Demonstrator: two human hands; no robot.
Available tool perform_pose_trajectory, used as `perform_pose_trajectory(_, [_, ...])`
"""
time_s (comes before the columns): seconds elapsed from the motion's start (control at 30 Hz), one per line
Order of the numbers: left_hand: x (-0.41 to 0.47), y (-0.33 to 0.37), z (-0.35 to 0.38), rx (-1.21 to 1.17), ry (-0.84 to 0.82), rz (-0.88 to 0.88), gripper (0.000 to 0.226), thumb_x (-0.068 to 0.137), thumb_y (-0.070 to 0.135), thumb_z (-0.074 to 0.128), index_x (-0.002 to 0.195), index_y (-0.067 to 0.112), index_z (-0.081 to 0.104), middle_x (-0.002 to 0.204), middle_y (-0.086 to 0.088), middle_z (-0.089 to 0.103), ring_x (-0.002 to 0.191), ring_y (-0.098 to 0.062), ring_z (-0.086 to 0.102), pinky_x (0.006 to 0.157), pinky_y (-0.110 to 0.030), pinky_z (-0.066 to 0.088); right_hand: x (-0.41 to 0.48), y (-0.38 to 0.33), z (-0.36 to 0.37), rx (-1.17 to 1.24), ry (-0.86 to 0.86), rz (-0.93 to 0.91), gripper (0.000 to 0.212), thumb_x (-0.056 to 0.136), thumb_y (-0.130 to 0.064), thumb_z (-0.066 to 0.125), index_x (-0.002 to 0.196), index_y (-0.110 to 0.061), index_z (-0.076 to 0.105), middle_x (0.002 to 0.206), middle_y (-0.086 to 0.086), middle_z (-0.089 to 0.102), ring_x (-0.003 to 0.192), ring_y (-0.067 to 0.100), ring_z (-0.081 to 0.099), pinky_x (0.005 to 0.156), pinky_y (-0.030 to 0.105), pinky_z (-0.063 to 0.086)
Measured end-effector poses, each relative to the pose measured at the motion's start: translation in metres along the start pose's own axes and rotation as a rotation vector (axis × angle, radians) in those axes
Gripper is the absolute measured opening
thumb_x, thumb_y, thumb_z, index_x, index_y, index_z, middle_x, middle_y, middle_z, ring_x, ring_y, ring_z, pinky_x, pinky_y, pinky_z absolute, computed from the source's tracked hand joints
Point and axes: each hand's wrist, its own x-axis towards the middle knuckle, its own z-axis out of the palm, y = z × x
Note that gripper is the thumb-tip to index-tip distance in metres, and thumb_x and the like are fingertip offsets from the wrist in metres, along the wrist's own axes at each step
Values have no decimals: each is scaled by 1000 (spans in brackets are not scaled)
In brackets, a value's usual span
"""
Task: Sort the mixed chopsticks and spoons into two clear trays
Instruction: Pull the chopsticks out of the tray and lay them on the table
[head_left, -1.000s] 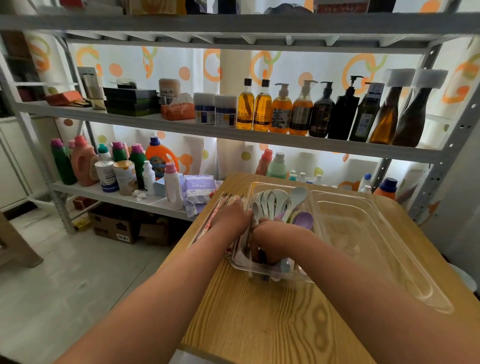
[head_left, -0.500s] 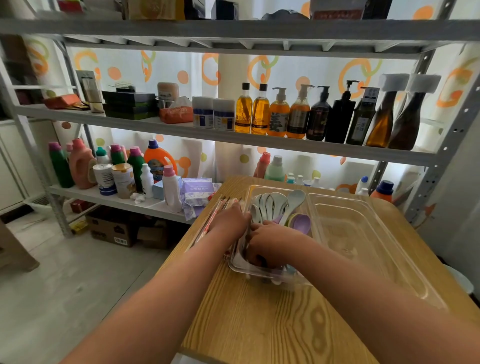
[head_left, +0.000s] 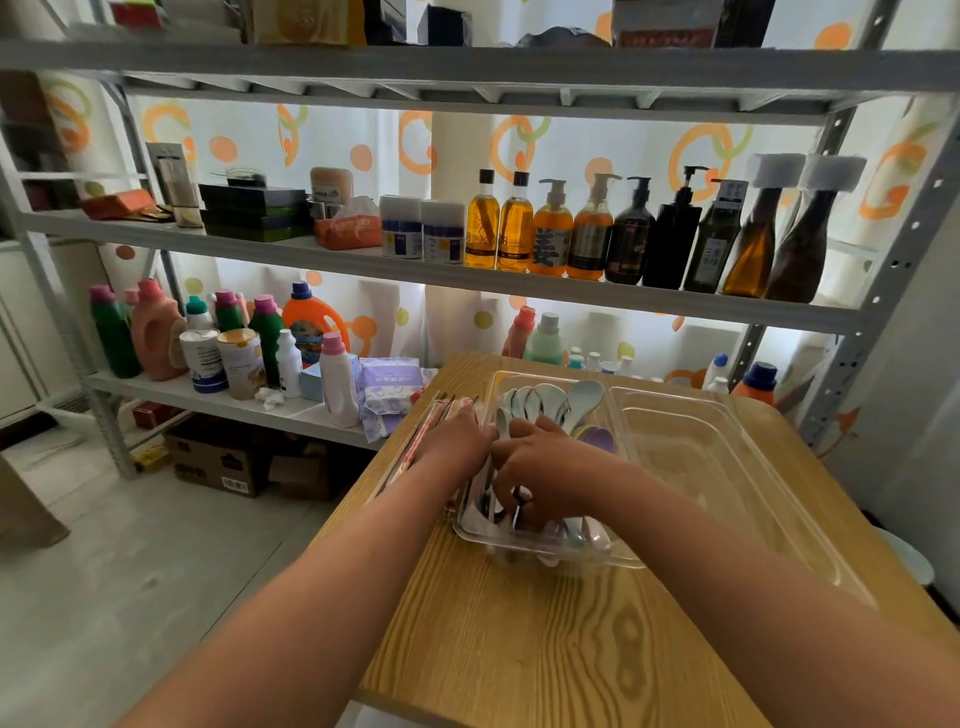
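A small clear tray (head_left: 524, 545) on the wooden table holds several pale spoons (head_left: 550, 400) and a purple one (head_left: 600, 436), bowls pointing away from me. My right hand (head_left: 550, 467) reaches into this tray, its fingers curled down round dark and pale spoon handles (head_left: 517, 514). My left hand (head_left: 457, 441) lies at the tray's left rim, over a bundle of chopsticks (head_left: 423, 436) that rests on the table beside the tray. Its fingertips meet my right hand and are hidden. A larger clear tray (head_left: 727, 467) sits to the right and holds nothing.
The table (head_left: 545, 649) butts against a metal shelf rack (head_left: 467, 280) loaded with bottles and detergent jugs. A purple tissue pack (head_left: 387, 384) lies just past the table's left corner. The floor (head_left: 130, 571) drops away on the left, with cardboard boxes (head_left: 218, 457) under the rack.
Both hands stay at the spoon tray. My right hand has shifted slightly towards my left hand, fingers still working among the handles.
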Motion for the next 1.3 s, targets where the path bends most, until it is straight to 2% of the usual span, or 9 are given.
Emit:
perform_pose_trajectory(0.23, [-1,-8,-1,-11,-38,62,52,94,28,51,141,11,37,135,-13,53,121,-29,51,101,-41,42,-11,8,-42,570,200,82,20,80,-13,69,99,-18,66,87,-13,57,71,-2,49,66,13,38])
perform_pose_trajectory(0.4, [-1,-8,-9,-7,2,77,46,98,40,36,134,12,47,132,-11,54,118,-29,52,97,-39,43,-14,7,-50,853,555,100,17,87,-7,63,104,-9,64,88,-5,65,66,-6,60,63,11,48])
perform_pose_trajectory(0.53, [-2,-9,-21,-114,138,56,42,97,41,35,118,10,55,111,-9,62,97,-26,56,84,-35,43,-7,0,-44,884,768,160,23,92,-7,55,114,-6,59,96,1,64,70,2,62,75,22,55])
perform_pose_trajectory(0.63, [0,-5,-32,-324,125,41,48,98,41,33,80,9,64,86,-10,67,82,-28,60,81,-35,47,-4,-4,-45,900,913,180,23,93,-4,51,116,-4,57,92,2,64,62,1,60,67,17,53])
perform_pose_trajectory(0.73, [-10,3,-47,-612,-4,-34,54,98,39,36,61,8,59,59,-4,56,49,-16,45,52,-24,36,-1,-5,-50,876,1073,210,22,92,-1,52,113,-3,57,91,5,65,69,5,60,69,21,54])
perform_pose_trajectory(0.83, [-25,4,-64,-757,-314,-54,54,95,47,39,67,8,64,60,-3,57,48,-11,40,50,-22,29,3,-9,-54,778,1177,155,22,89,3,54,111,1,58,94,12,68,78,9,61,71,7,47])
perform_pose_trajectory(1.0, [-30,-2,-74,-974,-523,82,45,99,42,36,70,14,56,54,4,54,46,-5,37,53,-19,25,8,-14,-53,602,1084,-68,19,82,8,54,100,3,61,92,12,65,83,8,58,73,5,44])
perform_pose_trajectory(1.17, [-23,-14,-76,-984,-348,148,20,98,8,45,80,13,52,61,1,48,56,-7,42,53,-16,36,11,-15,-37,574,865,-195,24,81,13,56,98,-2,63,96,11,64,89,11,59,78,22,53])
perform_pose_trajectory(1.3, [-5,-29,-63,-864,-202,11,21,93,28,56,79,12,55,65,-4,51,57,-14,45,56,-25,36,12,-10,-23,582,828,-26,32,79,14,55,103,-5,64,100,10,63,91,8,56,78,12,49])
